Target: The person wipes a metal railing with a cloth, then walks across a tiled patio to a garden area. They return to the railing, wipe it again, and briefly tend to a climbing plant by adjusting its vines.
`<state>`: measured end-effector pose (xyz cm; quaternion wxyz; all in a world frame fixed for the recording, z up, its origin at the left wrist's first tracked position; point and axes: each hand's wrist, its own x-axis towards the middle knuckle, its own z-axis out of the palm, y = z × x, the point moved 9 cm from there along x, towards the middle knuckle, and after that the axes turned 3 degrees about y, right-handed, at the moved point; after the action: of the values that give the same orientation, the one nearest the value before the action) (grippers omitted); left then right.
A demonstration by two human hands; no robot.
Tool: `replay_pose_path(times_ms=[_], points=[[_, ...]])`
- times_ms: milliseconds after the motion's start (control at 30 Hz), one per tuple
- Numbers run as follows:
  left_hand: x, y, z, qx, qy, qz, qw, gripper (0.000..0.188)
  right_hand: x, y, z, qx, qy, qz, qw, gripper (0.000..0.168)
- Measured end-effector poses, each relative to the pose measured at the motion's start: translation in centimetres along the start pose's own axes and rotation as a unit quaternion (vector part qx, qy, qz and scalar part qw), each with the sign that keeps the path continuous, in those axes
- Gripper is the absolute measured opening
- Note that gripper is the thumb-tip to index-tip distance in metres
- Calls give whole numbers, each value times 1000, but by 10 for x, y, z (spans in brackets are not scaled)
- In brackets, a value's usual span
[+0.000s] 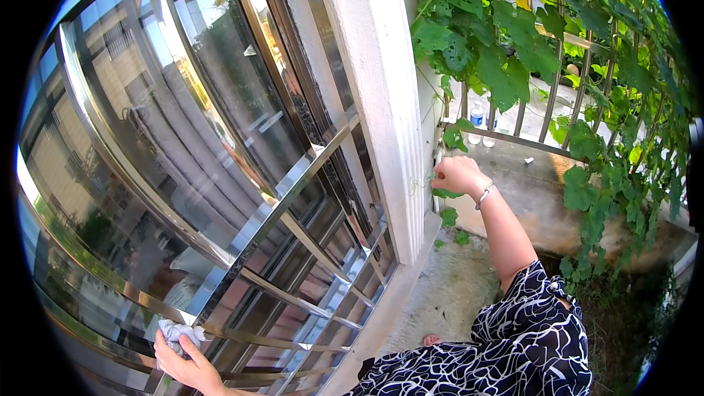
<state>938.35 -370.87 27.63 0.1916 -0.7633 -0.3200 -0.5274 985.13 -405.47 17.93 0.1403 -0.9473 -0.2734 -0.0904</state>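
My left hand (184,363) is closed around a crumpled pale cloth (180,334), which rests against the metal bars of a window grille (275,214) at the lower left. Behind the grille, glass panes (214,66) reflect a building and plants, with a curtain showing through. Off to the right, my right hand (461,175), with a bracelet at the wrist, reaches to the edge of the white pillar (385,93). Its fingers are bent together beside a thin vine stem and leaves; whether they grip the stem cannot be told.
Leafy climbing vines (511,49) cover a metal railing (553,93) at the upper right. Plastic bottles (476,121) stand by the railing's base. A small white object (528,160) lies on the concrete ledge (511,198). The concrete floor (445,297) runs below the pillar.
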Motion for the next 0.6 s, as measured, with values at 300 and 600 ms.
replay_pose_path(times_ms=[300,600], points=[[13,26,-19,16,88,35,995,38,-95,145,104,-372,-131,-5,919,12],[10,31,-18,56,129,41,989,38,-114,130,51,-288,11,-76,955,65]])
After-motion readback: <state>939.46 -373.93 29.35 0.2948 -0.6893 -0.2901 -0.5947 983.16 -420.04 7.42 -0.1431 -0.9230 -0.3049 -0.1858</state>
